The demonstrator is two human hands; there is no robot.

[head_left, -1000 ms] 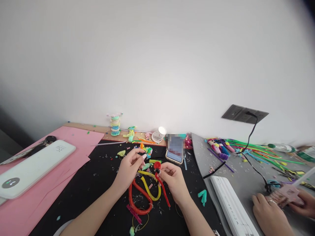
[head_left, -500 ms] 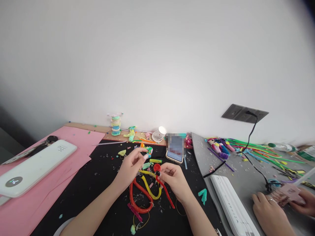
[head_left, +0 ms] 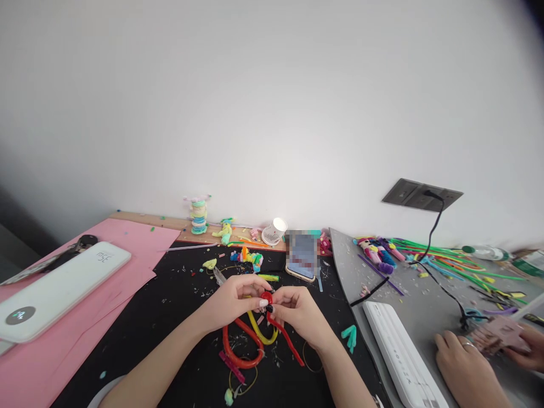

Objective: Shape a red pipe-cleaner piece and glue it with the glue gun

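- the left hand (head_left: 232, 299) and the right hand (head_left: 297, 309) meet over the black mat (head_left: 178, 317) on the table (head_left: 140, 218), both closed in a pinch on the same red fuzzy wire (head_left: 272, 317).
- the step in hand looks like coiling or twisting the wire's top end; the fingertips (head_left: 263, 303) press on a small red loop (head_left: 267, 296) there.
- the next move, as i judge it, calls for a firm pinch on the loop with one hand while the other turns the free tail, so the coil does not spring open.
- the wire is bright red and fluffy; its tail runs down and right from the right hand, and a wide orange-red bend (head_left: 238, 351) rests on the mat beside a yellow wire (head_left: 259, 334).
- farther off lie coloured scraps (head_left: 250, 258) and a paper cup (head_left: 274, 231) by the wall.
- at the right, another person's hands (head_left: 467, 362) work apart.
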